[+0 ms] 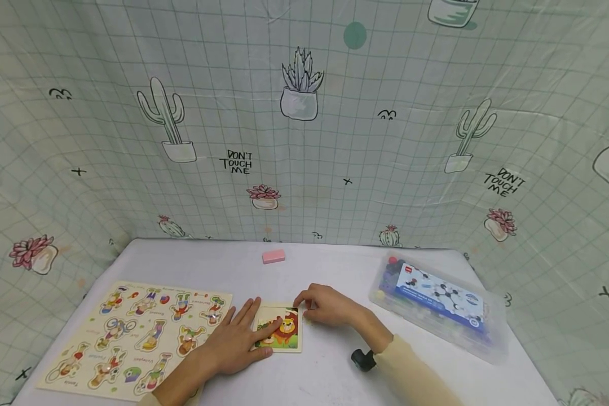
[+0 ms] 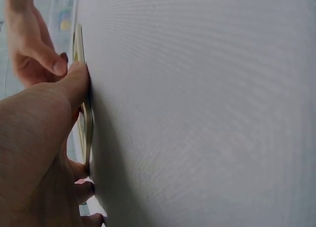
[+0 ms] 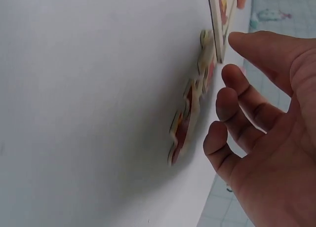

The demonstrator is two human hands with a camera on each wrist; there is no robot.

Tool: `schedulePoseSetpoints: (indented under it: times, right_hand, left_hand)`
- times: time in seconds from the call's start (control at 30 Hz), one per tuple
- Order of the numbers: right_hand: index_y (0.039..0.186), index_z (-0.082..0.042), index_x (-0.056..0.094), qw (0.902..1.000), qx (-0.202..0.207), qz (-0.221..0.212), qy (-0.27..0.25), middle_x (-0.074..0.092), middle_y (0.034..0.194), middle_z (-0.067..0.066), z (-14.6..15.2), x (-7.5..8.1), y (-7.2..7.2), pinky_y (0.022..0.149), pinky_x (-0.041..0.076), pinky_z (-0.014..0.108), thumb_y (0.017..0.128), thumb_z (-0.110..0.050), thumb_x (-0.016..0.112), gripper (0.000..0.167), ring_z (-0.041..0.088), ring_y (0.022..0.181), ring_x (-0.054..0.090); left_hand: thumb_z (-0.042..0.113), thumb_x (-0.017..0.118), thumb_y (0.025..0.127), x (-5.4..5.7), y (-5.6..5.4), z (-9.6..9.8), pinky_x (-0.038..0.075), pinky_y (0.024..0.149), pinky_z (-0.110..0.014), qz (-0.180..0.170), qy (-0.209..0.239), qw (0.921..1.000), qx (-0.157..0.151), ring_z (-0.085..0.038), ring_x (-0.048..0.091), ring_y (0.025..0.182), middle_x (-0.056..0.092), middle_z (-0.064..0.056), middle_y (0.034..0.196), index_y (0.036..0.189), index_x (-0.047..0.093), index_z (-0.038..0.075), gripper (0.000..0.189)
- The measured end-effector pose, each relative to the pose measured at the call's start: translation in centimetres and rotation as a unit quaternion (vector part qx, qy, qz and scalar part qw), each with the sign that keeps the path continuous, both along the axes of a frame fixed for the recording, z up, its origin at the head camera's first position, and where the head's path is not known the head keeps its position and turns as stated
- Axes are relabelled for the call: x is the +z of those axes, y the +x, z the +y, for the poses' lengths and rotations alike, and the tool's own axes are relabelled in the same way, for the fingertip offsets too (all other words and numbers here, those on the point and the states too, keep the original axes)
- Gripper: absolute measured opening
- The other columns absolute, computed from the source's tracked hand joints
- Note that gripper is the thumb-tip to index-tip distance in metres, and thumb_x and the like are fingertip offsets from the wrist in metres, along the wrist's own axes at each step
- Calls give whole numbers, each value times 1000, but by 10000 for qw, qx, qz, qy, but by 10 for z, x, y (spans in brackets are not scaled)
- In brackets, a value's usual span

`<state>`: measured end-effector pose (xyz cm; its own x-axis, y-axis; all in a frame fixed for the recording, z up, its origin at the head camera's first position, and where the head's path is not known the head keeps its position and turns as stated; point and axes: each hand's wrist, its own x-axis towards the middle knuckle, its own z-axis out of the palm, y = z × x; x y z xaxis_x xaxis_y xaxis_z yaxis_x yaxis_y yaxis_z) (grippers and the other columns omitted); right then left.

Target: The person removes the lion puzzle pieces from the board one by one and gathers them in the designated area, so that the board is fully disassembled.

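Note:
A small lion jigsaw puzzle [image 1: 286,334] sits in its pale wooden tray [image 1: 276,351] on the table. My left hand [image 1: 235,341] rests across the tray's left side, fingers spread, the index fingertip on the lion picture. In the left wrist view the thumb [image 2: 76,84] lies at the tray's edge. My right hand [image 1: 330,305] hovers at the tray's upper right corner with fingers loosely bent; in the right wrist view nothing shows between thumb and fingers. Loose jigsaw pieces [image 3: 185,126] lie on the table beside the tray, mostly hidden under the right hand in the head view.
A large wooden puzzle board [image 1: 127,338] with sports figures lies at the left, partly under the left forearm. A pink eraser-like block [image 1: 273,257] is farther back. A clear plastic box [image 1: 438,304] with a molecular model label stands at the right. A patterned curtain [image 1: 304,146] surrounds the table.

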<state>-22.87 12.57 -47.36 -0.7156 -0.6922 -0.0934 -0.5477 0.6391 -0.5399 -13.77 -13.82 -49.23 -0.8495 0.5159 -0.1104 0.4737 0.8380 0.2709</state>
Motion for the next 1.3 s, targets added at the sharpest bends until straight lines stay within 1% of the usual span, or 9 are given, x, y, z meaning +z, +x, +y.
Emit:
schedulePoseSetpoints:
  times: [0.2,0.3,0.47,0.67,0.8,1.0,1.13,1.3]
  right_hand:
    - [122,-24,73,9995,176,108,234,60,99,-5,-15,-2,0,78,47,25,94,-16,70,29,8,86,53]
    - [122,-26,72,9990,168,140,398,59,100,-5,-19,-3,-1,80,47,26,92,-14,72,33,8,88,53]
    - [120,-30,72,9970,168,286,695,58,102,-5,-21,-2,-3,81,48,26,91,-15,74,33,8,91,53]
    - [117,-37,71,9930,272,491,1039,58,106,-5,-25,1,-3,83,50,28,92,-16,73,33,9,93,53]
    - [117,-38,69,9914,294,520,1169,58,108,-4,-26,4,-2,84,50,31,92,-12,72,36,10,94,53]
    - [115,-38,69,9913,311,548,1155,56,107,-4,-25,1,-1,83,48,28,94,-3,66,41,10,91,51]
    - [112,-39,70,9927,385,508,1026,55,105,-5,-24,0,-1,81,46,25,95,-2,63,42,10,90,49]
    - [111,-37,72,9948,352,366,884,54,106,-5,-25,1,0,84,46,26,96,-2,60,41,9,93,49]
  left_hand:
    - [63,46,99,1,1,1,19,116,-65,-12,-32,10000,-7,-39,15,153,15,-25,165,154,40,39,61]
    - [62,46,99,2,1,1,19,116,-65,-38,-12,10000,-27,-39,15,153,15,-25,165,154,39,39,60]
    - [61,47,99,4,1,1,19,116,-66,-34,20,10000,-53,-40,15,153,16,-25,165,154,40,38,60]
    - [61,47,99,5,1,1,19,116,-65,-1,3,10000,-22,-40,16,153,16,-25,165,154,41,38,60]
    - [62,47,99,3,1,1,19,116,-65,-19,7,10000,-7,-40,16,153,16,-24,165,154,41,39,60]
    - [63,46,99,0,0,1,19,116,-65,-13,10,10000,-16,-39,15,153,16,-24,165,154,40,40,60]
    - [64,46,98,1,0,0,19,116,-64,-1,-6,10000,14,-39,15,153,16,-24,165,154,41,40,60]
    - [64,47,98,1,1,0,19,116,-65,-9,18,10000,29,-39,15,153,16,-24,165,153,41,40,60]
